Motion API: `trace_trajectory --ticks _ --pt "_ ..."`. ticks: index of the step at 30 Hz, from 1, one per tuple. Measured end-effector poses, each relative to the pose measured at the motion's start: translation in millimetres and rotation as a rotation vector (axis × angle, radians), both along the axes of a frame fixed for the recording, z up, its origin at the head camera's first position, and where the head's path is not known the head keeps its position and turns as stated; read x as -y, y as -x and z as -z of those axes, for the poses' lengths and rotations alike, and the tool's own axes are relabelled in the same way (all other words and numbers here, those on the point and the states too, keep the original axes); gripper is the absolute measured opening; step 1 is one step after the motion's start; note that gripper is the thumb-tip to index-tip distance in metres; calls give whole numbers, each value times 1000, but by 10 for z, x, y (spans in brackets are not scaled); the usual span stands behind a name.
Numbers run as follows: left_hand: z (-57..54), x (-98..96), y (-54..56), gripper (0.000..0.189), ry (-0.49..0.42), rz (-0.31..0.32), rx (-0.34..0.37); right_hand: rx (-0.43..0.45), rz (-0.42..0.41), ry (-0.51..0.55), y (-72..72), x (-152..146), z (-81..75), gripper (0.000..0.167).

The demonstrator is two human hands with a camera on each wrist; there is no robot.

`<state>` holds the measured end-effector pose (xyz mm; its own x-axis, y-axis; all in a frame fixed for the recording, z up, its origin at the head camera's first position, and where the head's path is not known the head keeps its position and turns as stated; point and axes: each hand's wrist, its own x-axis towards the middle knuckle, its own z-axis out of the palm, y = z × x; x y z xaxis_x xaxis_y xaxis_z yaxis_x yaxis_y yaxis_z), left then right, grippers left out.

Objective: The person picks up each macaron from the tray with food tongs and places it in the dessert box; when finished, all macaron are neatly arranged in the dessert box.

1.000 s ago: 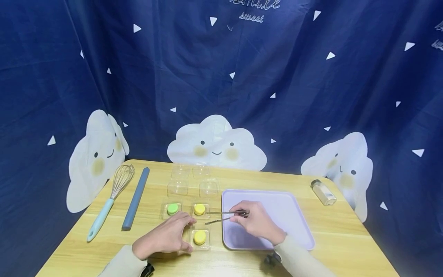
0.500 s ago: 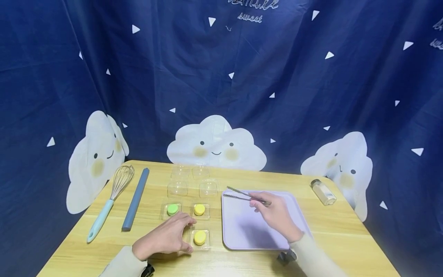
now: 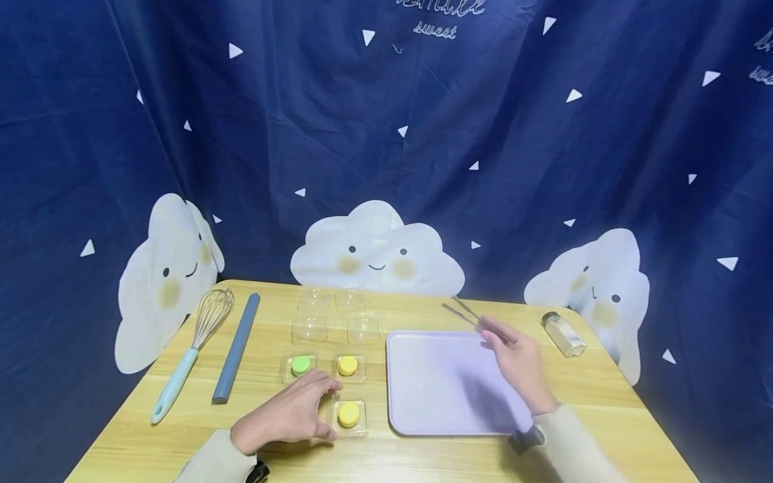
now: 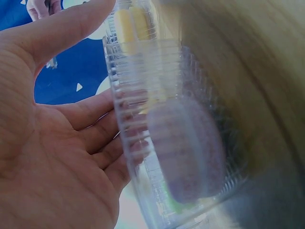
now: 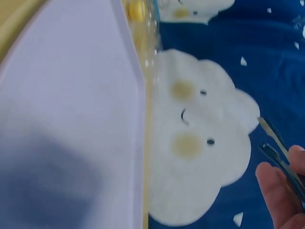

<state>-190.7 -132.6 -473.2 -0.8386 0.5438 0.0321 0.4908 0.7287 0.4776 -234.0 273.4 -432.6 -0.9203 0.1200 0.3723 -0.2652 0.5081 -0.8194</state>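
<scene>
My left hand [image 3: 292,410] lies over the front left of a clear plastic macaron box [image 3: 364,429], with fingers and thumb holding its near compartments. A green macaron [image 3: 300,365] and two yellow macarons, one behind [image 3: 347,365] and one in front [image 3: 349,414], sit in its compartments. In the left wrist view a purple macaron [image 4: 186,150] shows through the clear wall beside my palm; the hand hides it in the head view. Above the far right corner of the tray, my right hand [image 3: 521,362] pinches metal tongs [image 3: 481,323], their tips apart with nothing between.
A lilac tray [image 3: 435,382] lies right of the box, whose clear domed lid [image 3: 364,327] spreads out behind. At left are a whisk [image 3: 192,355] and a blue-grey rod [image 3: 237,349]. A shaker jar [image 3: 564,335] lies far right, near a blue curtain [image 3: 513,134].
My right hand has carried the tongs from beside the yellow macarons, rightward and away over the tray, and their tips now point to the back. The left hand has stayed in place.
</scene>
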Motion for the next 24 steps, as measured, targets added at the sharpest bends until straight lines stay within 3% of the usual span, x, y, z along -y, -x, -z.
trace_trajectory --ticks 8,18,24 --pt "-3 -1 5 79 14 0 -20 86 132 110 50 -346 34 40" --pt "-12 -4 12 80 10 5 -19 242 324 -110 9 -818 195 42" --pt "-11 -2 5 79 5 5 -7 326 294 -132 -85 -1034 294 47"
